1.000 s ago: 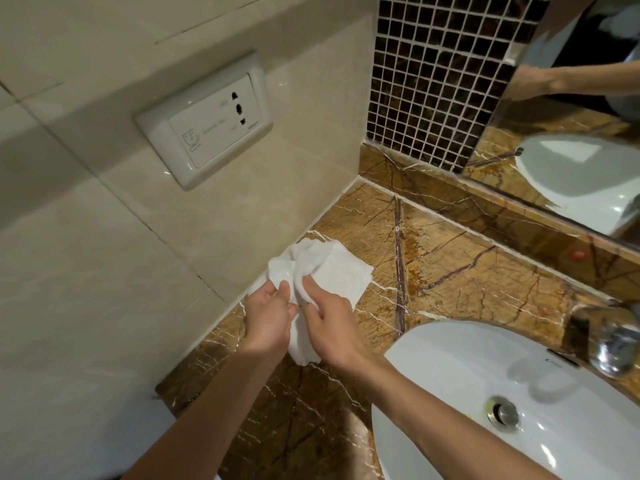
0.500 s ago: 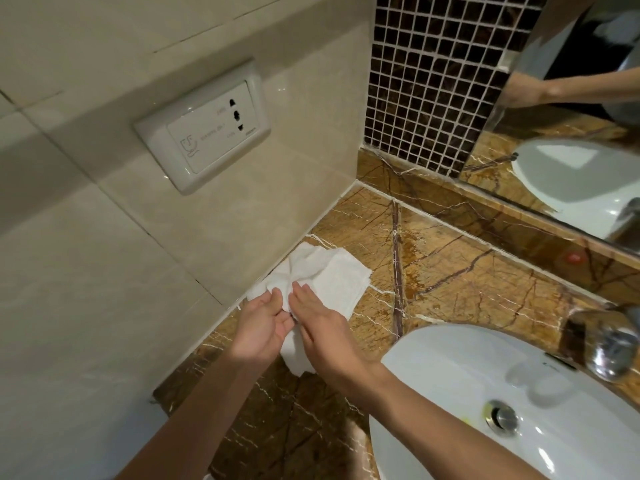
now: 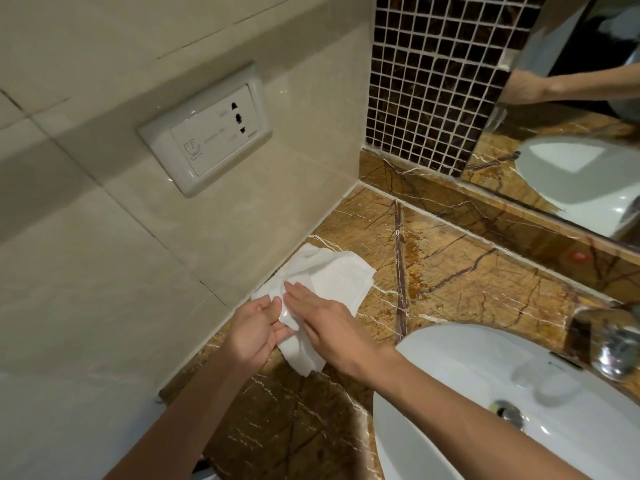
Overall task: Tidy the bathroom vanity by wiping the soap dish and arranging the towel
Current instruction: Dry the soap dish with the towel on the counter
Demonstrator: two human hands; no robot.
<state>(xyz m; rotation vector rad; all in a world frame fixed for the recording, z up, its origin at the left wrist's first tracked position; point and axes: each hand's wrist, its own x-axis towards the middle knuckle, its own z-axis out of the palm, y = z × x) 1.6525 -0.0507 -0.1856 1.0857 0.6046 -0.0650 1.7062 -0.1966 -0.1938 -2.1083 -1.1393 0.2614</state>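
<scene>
Beige tiled wall point(image 3: 104, 271), brown marble counter point(image 3: 467, 278), mirror point(image 3: 571, 150)

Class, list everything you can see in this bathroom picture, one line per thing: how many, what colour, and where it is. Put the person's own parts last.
towel: one, white, crumpled on the countertop by the left wall
countertop: one, brown veined marble, running from the wall corner around the basin
basin: one, white, lower right
drain: one, silver, in the basin
tap: one, chrome, right edge, blurred
socket plate: one, white, on the beige wall tiles
mosaic tiles: one panel, dark brown with white grout, back wall
mirror: one, upper right, reflecting basin and an arm
left hand: one, on the towel's near edge
right hand: one, flat on the towel
</scene>
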